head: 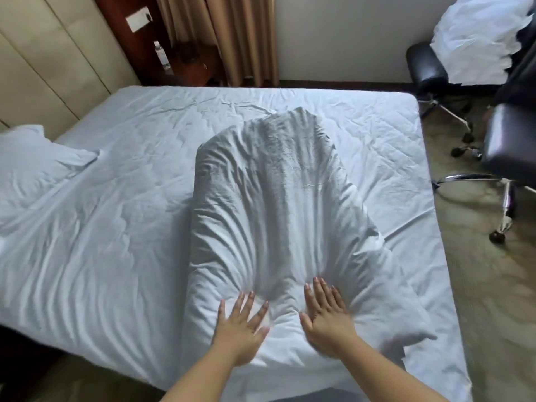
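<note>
A folded white duvet point(278, 198) lies lengthwise on the bed point(116, 227), running from the near edge toward the far side. Both my hands press flat on its near end with fingers straight and spread. My left hand point(240, 326) lies on the duvet's near left part. My right hand point(326, 314) lies beside it to the right, and creases fan out from under both palms. Neither hand holds anything.
A white pillow point(32, 158) sits at the bed's left by the padded headboard point(49, 62). Black office chairs point(504, 140) stand on the carpet to the right, one carrying white linen point(481, 36). Curtains point(229, 36) and a bottle point(161, 55) are behind the bed.
</note>
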{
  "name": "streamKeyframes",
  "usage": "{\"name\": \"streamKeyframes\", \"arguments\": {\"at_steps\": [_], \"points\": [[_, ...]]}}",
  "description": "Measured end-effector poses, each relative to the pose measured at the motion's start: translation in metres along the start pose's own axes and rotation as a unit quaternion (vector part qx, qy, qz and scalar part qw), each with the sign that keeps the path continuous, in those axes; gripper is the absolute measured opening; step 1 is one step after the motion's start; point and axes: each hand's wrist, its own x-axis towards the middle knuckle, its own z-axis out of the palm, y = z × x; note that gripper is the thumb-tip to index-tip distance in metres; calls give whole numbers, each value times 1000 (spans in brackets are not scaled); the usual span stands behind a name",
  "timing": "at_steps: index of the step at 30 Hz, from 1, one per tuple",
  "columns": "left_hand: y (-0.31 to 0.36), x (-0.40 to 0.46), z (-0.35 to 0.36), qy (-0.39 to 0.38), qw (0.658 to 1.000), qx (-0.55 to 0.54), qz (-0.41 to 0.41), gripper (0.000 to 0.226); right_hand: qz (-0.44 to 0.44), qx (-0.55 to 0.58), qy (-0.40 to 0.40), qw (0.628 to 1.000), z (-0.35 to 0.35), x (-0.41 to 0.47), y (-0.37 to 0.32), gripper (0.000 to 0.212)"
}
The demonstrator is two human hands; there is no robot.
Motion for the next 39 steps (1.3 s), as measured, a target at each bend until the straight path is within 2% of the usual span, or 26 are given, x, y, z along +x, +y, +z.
{"name": "streamKeyframes", "arguments": {"at_steps": [2, 5, 8, 9, 10, 11, 13, 15, 17, 19, 21, 24, 27, 30, 34, 36, 39], "points": [[-13, 4, -28, -19, 999, -45, -12, 61, 1, 37, 20, 999, -22, 9, -12, 70], [-44, 14, -57, 98, 964, -217, -118, 82, 9, 60, 25, 998, -45, 26, -46, 90], [-84, 28, -68, 110, 937, -285, -169, 66, -16, 37, -20, 999, -52, 48, -86, 72], [-95, 34, -71, 95, 930, -303, -183, 56, -15, 29, -27, 999, -51, 55, -98, 70], [-106, 42, -73, 80, 919, -336, -191, 56, -12, 19, -28, 999, -50, 63, -109, 71], [-118, 51, -72, 63, 898, -390, -194, 64, -5, 9, -29, 1000, -48, 70, -119, 72], [-142, 71, -64, 32, 825, -526, -206, 87, 19, 8, -42, 999, -40, 82, -141, 78], [-164, 89, -51, 15, 765, -606, -218, 116, 65, 17, -61, 996, -25, 89, -164, 95], [-183, 106, -39, -17, 725, -649, -230, 117, 114, 31, -57, 991, -11, 95, -188, 117], [-196, 123, -30, -66, 689, -680, -242, 116, 144, 23, -34, 989, 5, 98, -205, 126], [-206, 135, -13, -127, 667, -686, -261, 137, 164, 7, -9, 986, 22, 97, -215, 124], [-210, 143, 19, -213, 619, -707, -267, 143, 179, 2, 10, 984, 42, 90, -224, 119], [-201, 138, 33, -184, 612, -720, -272, 142, 189, -10, -1, 982, 41, 84, -230, 126], [-188, 128, 23, -178, 607, -724, -275, 117, 201, -8, -66, 977, 29, 81, -234, 127], [-179, 108, -17, -166, 654, -693, -253, 82, 226, 8, -75, 971, 8, 71, -233, 123], [-179, 103, -34, -162, 679, -671, -250, 77, 230, 18, -65, 971, -6, 65, -233, 120], [-178, 92, -51, -151, 698, -655, -246, 82, 224, 21, -53, 973, -20, 58, -232, 118]]}}
